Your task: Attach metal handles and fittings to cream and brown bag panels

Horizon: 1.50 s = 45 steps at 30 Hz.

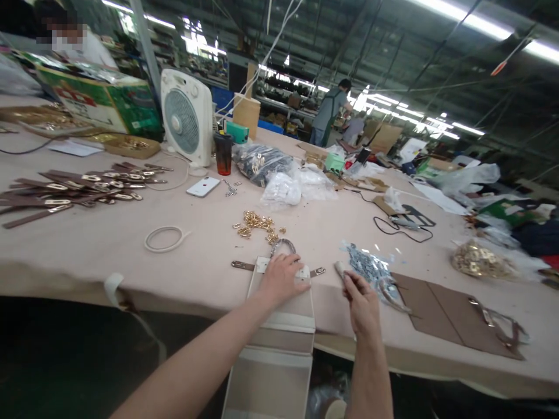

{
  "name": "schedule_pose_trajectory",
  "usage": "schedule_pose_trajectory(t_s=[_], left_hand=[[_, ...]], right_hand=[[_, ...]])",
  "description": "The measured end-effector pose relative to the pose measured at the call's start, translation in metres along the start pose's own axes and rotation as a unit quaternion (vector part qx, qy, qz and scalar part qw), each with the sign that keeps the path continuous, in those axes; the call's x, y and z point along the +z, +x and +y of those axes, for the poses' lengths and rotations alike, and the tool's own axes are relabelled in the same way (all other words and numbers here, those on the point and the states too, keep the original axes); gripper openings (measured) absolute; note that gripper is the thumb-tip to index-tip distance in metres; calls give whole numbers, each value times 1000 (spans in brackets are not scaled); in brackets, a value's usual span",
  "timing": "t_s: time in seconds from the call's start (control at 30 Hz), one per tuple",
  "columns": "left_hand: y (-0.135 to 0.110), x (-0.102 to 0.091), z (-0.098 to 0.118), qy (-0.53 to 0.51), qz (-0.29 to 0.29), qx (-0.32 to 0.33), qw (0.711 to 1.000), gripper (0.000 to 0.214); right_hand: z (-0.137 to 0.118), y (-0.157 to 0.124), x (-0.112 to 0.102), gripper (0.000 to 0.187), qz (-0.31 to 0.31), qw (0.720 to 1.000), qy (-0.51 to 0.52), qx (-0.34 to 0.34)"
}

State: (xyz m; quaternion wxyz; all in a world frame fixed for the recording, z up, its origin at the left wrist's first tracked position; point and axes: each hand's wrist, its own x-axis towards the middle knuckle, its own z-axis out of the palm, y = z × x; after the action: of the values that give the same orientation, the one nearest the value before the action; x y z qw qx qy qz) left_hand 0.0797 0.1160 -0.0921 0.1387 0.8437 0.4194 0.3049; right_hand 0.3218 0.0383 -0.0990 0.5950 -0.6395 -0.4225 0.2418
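My left hand (282, 278) presses down with curled fingers on the top of a cream bag panel (279, 331) that hangs over the table's near edge. A brown strap with metal ends (317, 271) lies across under that hand, with a metal handle loop (283, 244) just beyond it. My right hand (360, 299) is closed in a pinch on a small pale tool or piece (339, 268) that I cannot make out clearly. It hovers beside a clear bag of silver hardware (369, 269).
Gold fittings (257, 224) lie in a loose pile ahead. Brown straps with buckles (74, 192) spread at left, near a white phone (203, 187), a dark cup (223, 153) and a fan (186, 116). A brown leather panel (454, 317) lies at right. People stand in the background.
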Motion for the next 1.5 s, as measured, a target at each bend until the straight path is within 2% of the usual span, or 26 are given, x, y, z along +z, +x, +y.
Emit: schedule_pose_trajectory(t_s=[0.1, 0.17, 0.27, 0.5, 0.87, 1.2, 1.5], left_hand=[[1, 0, 1, -1, 3, -3, 1000, 43], [1, 1, 1, -1, 6, -2, 1000, 42], [1, 2, 0, -1, 4, 1, 1000, 43], [2, 3, -1, -1, -4, 1, 1000, 46], [1, 1, -2, -4, -6, 3, 1000, 42], [0, 4, -3, -6, 2, 6, 1000, 42], [0, 4, -4, -7, 2, 3, 1000, 42]], right_hand=[[-19, -14, 45, 42, -115, 987, 100, 60], [-23, -17, 65, 43, -137, 981, 109, 78], [-21, -17, 78, 47, -128, 985, 89, 77], [-19, -17, 77, 48, -142, 984, 61, 86], [-11, -13, 83, 36, -148, 989, 9, 25], [-10, -13, 82, 36, -144, 989, 24, 33], [-12, -13, 83, 32, -138, 990, -14, 11]])
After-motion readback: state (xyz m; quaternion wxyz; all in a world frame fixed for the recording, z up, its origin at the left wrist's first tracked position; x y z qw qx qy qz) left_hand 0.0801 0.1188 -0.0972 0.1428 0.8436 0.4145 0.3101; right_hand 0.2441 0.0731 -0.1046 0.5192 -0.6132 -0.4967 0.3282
